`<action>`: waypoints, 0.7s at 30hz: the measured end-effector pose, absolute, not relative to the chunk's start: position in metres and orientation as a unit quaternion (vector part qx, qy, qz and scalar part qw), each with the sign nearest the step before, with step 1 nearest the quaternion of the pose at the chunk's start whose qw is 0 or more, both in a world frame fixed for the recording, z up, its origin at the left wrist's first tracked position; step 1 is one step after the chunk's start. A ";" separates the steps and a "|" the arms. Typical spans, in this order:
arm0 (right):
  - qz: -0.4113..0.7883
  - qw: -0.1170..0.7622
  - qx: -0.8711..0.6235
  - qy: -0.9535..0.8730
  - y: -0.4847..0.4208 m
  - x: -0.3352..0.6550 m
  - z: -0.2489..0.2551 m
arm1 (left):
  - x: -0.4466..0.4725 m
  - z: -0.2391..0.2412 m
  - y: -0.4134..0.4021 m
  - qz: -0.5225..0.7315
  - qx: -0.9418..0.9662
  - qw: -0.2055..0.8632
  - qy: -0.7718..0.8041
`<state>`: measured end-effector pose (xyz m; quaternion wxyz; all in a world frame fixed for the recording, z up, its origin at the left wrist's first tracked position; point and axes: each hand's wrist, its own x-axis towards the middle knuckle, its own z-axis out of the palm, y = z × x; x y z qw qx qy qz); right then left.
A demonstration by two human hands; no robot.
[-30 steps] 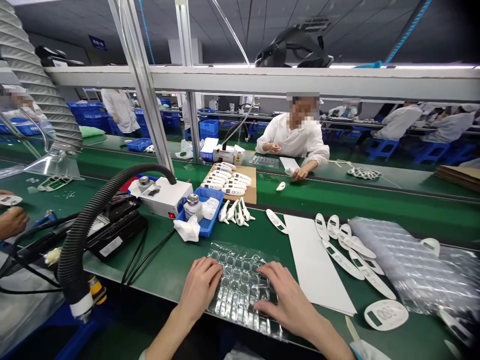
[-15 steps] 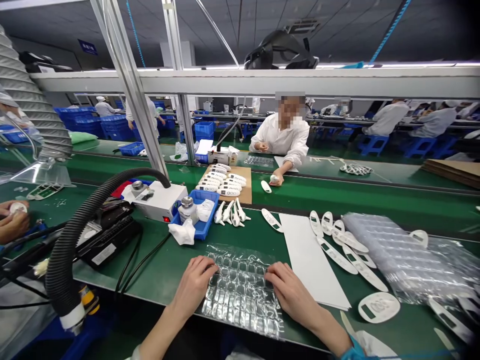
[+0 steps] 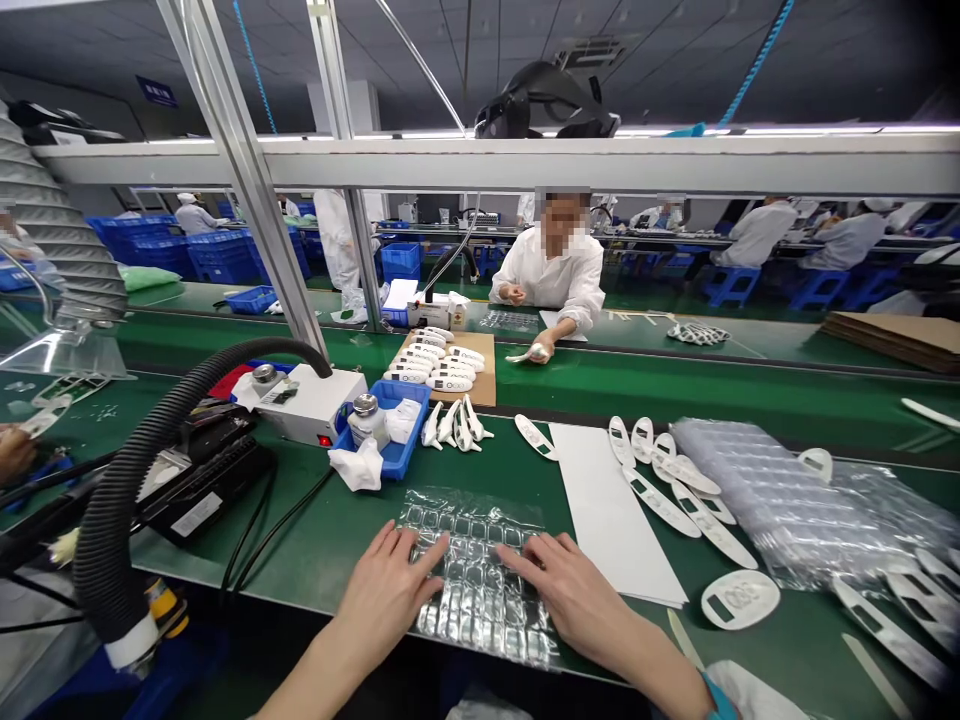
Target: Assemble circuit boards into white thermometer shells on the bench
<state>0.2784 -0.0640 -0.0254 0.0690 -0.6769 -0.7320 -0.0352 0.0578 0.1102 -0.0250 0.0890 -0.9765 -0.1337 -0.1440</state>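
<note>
A clear plastic sheet (image 3: 476, 590) with rows of small, shiny square pieces lies flat at the front edge of the green bench. My left hand (image 3: 388, 580) rests on its left side, fingers spread and the index finger stretched inward over the squares. On the opposite side my right hand (image 3: 566, 578) touches the sheet, its index finger also reaching toward the middle. Neither hand grips anything. To the right of the sheet lies a stack of white paper (image 3: 611, 520), with a white oval cover (image 3: 740, 600) beyond it.
A blue tray (image 3: 405, 455) holds a metal-topped bottle (image 3: 367, 422). White plastic housings (image 3: 457, 425) lie beside it. A black hose (image 3: 142, 470) arches at left. Bubble-like clear packaging (image 3: 780, 500) lies at right. Across the belt, a co-worker (image 3: 551, 265) holds a white part.
My fingers have shifted inward over the sheet, index fingers now extended toward its middle. The co-worker across has lifted a white part from the belt. The view has shifted slightly.
</note>
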 end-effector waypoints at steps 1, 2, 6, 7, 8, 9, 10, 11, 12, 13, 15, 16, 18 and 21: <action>-0.052 0.057 -0.683 -0.727 -0.061 0.275 -0.027 | 0.062 -0.026 0.105 -0.134 -0.974 0.118 -0.140; -0.067 0.049 -0.687 -0.722 -0.058 0.272 -0.028 | 0.065 -0.027 0.101 -0.130 -0.970 0.144 -0.145; -0.078 0.056 -0.692 -0.716 -0.058 0.272 -0.030 | 0.066 -0.038 0.096 -0.144 -0.958 0.190 -0.156; -0.070 0.064 -0.692 -0.716 -0.061 0.275 -0.028 | 0.064 -0.040 0.097 -0.149 -0.957 0.192 -0.157; -0.062 0.072 -0.692 -0.716 -0.064 0.277 -0.026 | 0.062 -0.043 0.099 -0.154 -0.957 0.192 -0.156; -0.052 0.081 -0.692 -0.716 -0.067 0.280 -0.024 | 0.062 -0.045 0.101 -0.158 -0.956 0.192 -0.156; -0.043 0.088 -0.691 -0.716 -0.070 0.283 -0.023 | 0.062 -0.046 0.103 -0.160 -0.956 0.191 -0.155; -0.036 0.094 -0.690 -0.717 -0.071 0.285 -0.022 | 0.063 -0.047 0.105 -0.161 -0.956 0.191 -0.154; -0.031 0.098 -0.690 -0.717 -0.070 0.287 -0.021 | 0.065 -0.048 0.107 -0.162 -0.956 0.191 -0.153; -0.027 0.099 -0.690 -0.716 -0.069 0.288 -0.020 | 0.067 -0.048 0.109 -0.161 -0.956 0.192 -0.152; -0.018 0.095 -0.692 -0.715 -0.064 0.290 -0.018 | 0.071 -0.048 0.112 -0.152 -0.958 0.191 -0.151; -0.013 0.092 -0.693 -0.715 -0.061 0.291 -0.017 | 0.071 -0.048 0.114 -0.145 -0.960 0.187 -0.151; -0.003 0.090 -0.693 -0.715 -0.057 0.292 -0.014 | 0.069 -0.048 0.118 -0.131 -0.964 0.166 -0.158; 0.009 0.105 -0.694 -0.712 -0.058 0.292 -0.013 | 0.056 -0.055 0.125 -0.128 -0.971 0.086 -0.181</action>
